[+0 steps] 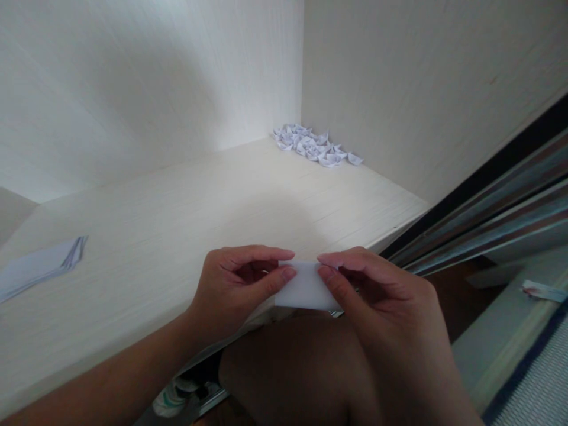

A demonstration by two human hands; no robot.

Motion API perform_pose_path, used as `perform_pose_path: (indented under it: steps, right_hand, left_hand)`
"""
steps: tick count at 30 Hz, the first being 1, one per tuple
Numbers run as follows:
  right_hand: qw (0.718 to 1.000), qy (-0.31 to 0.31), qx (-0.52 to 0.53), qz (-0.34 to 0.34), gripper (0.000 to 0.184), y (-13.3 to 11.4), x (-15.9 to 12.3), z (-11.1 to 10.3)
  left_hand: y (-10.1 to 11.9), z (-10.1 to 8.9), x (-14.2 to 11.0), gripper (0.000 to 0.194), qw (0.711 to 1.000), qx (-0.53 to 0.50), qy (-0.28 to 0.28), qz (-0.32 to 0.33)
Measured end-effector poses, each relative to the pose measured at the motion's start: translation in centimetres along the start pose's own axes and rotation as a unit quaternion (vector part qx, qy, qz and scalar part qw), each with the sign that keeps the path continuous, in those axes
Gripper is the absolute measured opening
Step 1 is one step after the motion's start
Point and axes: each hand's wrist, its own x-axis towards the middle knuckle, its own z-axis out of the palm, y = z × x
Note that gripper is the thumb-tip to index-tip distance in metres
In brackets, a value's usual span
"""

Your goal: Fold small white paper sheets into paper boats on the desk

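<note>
Paper (298, 293) risk: possibly creasing askew, should the pinches be pulling unevenly
Paper look: showing white, smooth, rectangular
Paper place: being held by the tabletop's (155, 213) near edge
Left hand (237, 281): pinching its upper left corner
Right hand (384, 290): pinching its upper right corner
Far right corner: folded shapes (308, 147) lying heaped
Left edge: sheets (39, 266) lying stacked

The sides of the white paper (306, 293) are partly covered by the left hand (235, 287) and the right hand (388, 293), and its far face is hidden. Both forearms (110, 368) are cut off by the frame. The paper stack (39, 265) is cropped at the left edge. In the pile of folded papers (310, 146), pieces are overlapped and cannot be counted. Markings on the small packet (545, 291) are blurred.
</note>
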Motion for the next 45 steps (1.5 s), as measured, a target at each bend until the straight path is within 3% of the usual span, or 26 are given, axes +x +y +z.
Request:
perform_pose_path:
  steps: [24, 31, 45]
  right_hand:
    - [0.999, -0.006, 0.013, 0.041, 0.009, 0.34, 0.05, -0.55]
    - [0.999, -0.014, 0.007, 0.05, 0.008, 0.18, 0.1, -0.72]
    - [0.998, -0.008, 0.001, 0.056, 0.006, 0.37, -0.09, -0.74]
  left_hand:
    - [-0.17, 0.06, 0.04, 0.019, 0.998, -0.044, -0.025, -0.023]
    - [0.46, 0.17, -0.05, 0.018, 0.998, -0.013, -0.01, -0.066]
    - [0.22, -0.08, -0.09, 0.025, 0.997, -0.055, -0.028, -0.046]
